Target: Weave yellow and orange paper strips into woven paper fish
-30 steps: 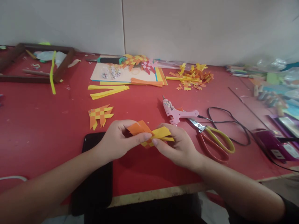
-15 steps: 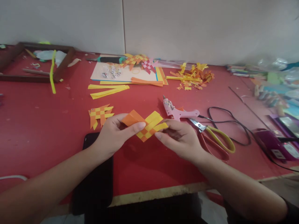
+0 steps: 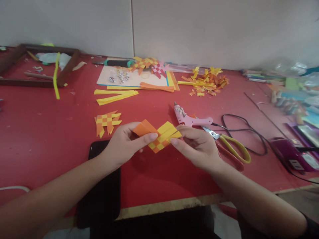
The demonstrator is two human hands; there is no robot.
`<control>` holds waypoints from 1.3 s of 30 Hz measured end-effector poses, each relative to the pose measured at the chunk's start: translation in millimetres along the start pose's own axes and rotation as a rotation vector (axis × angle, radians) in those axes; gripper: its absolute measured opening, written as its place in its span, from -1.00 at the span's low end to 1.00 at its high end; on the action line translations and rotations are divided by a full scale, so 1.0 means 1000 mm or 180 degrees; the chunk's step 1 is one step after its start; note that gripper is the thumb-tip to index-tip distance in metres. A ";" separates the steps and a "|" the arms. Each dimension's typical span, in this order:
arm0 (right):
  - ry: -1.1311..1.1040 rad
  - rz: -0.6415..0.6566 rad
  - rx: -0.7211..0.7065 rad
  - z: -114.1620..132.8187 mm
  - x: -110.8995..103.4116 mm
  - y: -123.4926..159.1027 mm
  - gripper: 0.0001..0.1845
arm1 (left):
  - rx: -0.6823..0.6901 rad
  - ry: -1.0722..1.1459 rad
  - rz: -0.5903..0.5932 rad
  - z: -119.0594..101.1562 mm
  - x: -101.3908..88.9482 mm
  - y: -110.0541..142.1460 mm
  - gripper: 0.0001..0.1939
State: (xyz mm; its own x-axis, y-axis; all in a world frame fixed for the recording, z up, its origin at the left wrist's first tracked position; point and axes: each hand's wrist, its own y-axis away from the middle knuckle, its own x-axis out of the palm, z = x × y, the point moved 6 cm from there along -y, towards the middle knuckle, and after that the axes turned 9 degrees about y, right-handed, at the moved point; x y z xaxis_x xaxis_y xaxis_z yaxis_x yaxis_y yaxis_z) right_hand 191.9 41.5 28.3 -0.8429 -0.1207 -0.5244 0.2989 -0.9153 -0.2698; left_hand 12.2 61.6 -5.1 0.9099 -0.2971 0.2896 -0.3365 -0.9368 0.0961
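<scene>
A woven paper piece [image 3: 159,141] of orange and yellow strips is held up over the table between both hands. My left hand [image 3: 127,141] pinches its orange side, thumb on top and fingers behind. My right hand [image 3: 196,144] grips the yellow strip ends at the other side between thumb and fingers. Left of my hands lies a woven paper fish [image 3: 107,122] in the same two colours. Beneath my left forearm is a black phone [image 3: 107,189]. A pink glue gun [image 3: 191,120] rests beyond my right hand, beside scissors [image 3: 233,144] with one red and one yellow handle.
Yellow paper strips [image 3: 116,96] and orange strips [image 3: 157,87] lie farther back, near a heap of paper scraps [image 3: 209,81]. A brown frame [image 3: 67,69] stands back left. A black cord [image 3: 239,116] loops right toward a purple power socket box [image 3: 295,154].
The woven piece has been opened out flatter, its yellow strips now lying side by side. My right hand has shifted slightly right; my left hand keeps its hold.
</scene>
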 end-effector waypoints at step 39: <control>0.0855 -0.0113 -0.1619 0.030 -0.003 0.003 -0.79 | 0.1068 -0.1242 0.0303 -0.018 0.012 0.008 -0.89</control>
State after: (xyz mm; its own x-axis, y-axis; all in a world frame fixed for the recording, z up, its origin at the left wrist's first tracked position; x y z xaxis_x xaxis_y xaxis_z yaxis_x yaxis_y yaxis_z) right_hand 181.9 28.2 53.0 -0.7329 0.0695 -0.6768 0.5060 -0.6092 -0.6105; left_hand 15.5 54.2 16.5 0.9233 -0.3707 -0.1004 -0.3841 -0.8909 -0.2423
